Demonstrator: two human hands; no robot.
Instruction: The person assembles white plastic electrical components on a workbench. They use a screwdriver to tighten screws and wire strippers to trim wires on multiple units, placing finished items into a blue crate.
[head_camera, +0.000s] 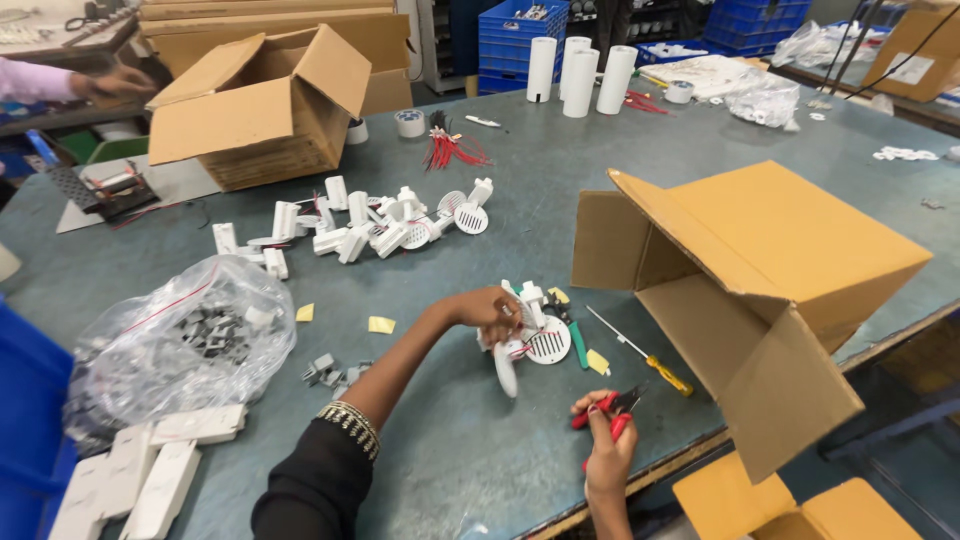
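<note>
While her left hand (487, 308) is clamped on a white plastic fitting with a round slotted grille and red wires (528, 338) resting on the grey-green worktable (540, 210), the right hand (606, 443), held apart near the table edge, grips red-handled pliers (606, 409). A yellow-handled screwdriver (642, 351) lies just beside an open cardboard box (760, 290).

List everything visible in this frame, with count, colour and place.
white plastic part: one, white with red wires, table centre
pliers: one, red-handled, near edge
screwdriver: one, yellow handle, beside the box
cardboard boxes: two open, brown, right and rear left
pile of parts: many, white, mid-table
plastic bag: one, clear, left
tubes: four, white, rear
crates: blue, background
left hand: on the white plastic part
right hand: holds pliers
</note>
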